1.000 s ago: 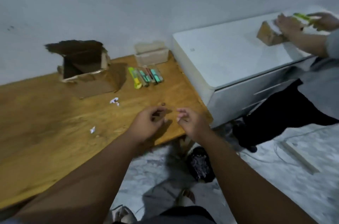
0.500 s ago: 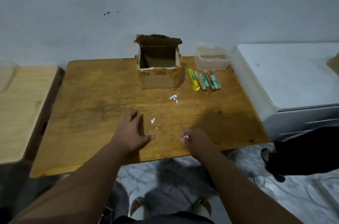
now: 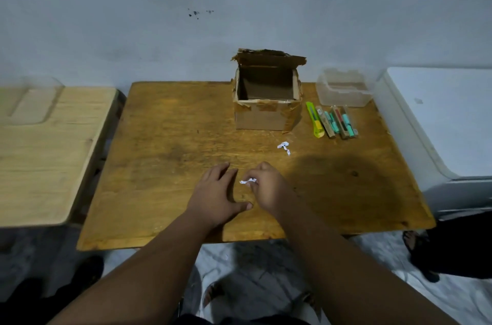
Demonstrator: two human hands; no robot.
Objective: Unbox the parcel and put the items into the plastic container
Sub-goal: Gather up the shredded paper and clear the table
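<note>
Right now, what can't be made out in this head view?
Cardboard box: front wall hides part of its floor, so leftovers cannot be ruled out.
Row of items beside it: too small and dim to identify.
Right hand: hides part of the white scrap it pinches.
Plastic container: clear and dim; contents uncertain.

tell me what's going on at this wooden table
The right hand pinches a small white paper scrap; the left hand rests flat on the brown wooden table. The open brown cardboard box looks empty. The yellow utility knife and teal packs lie in a row beside it, not yet in the clear plastic container. Another white scrap lies loose on the table.
</note>
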